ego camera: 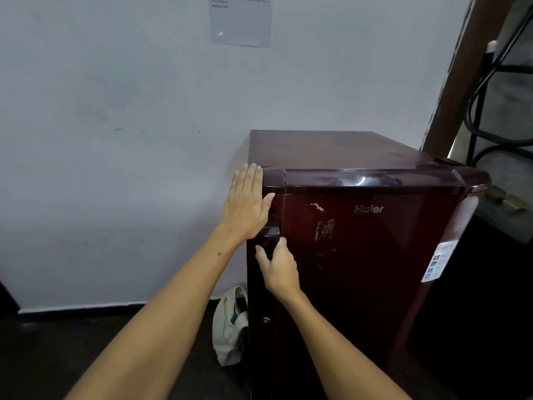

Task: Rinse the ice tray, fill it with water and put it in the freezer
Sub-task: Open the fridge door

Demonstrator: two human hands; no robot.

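Observation:
A small dark red fridge [360,241] stands against the pale wall, its door shut. My left hand [248,202] lies flat with straight fingers against the fridge's upper left corner, by the side panel. Just below it, my right hand [278,267] curls its fingers into the recessed door handle [271,230] on the door's left edge, thumb pointing up. No ice tray is in view.
A white cloth bag [230,327] slumps on the dark floor beside the fridge's left side. A brown wooden post [467,73] and a black metal rack with cables [490,111] stand to the right. A paper sheet [240,20] hangs on the wall.

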